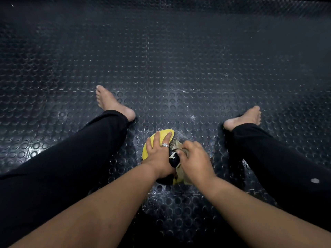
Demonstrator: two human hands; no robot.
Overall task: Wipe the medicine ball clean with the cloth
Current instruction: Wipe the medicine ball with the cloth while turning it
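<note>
- Where the person sits with legs spread, the ball [161, 136], yellow and black, rests on the studded floor [179, 68] between them.
- Left hand [158, 153] lies flat on top, fingers straight.
- Right hand [194, 161] clutches the cloth [179, 148] against its right side.

I sit on a dark rubber floor [179, 68] studded with round raised dots, laid in tiles whose seams cross ahead of me. My bare feet, left [111, 102] and right [245, 117], rest on it, legs spread. Between them the yellow and black medicine ball [157, 138] sits on the floor. A small pale speck [226, 75], perhaps grit, lies farther out.
</note>
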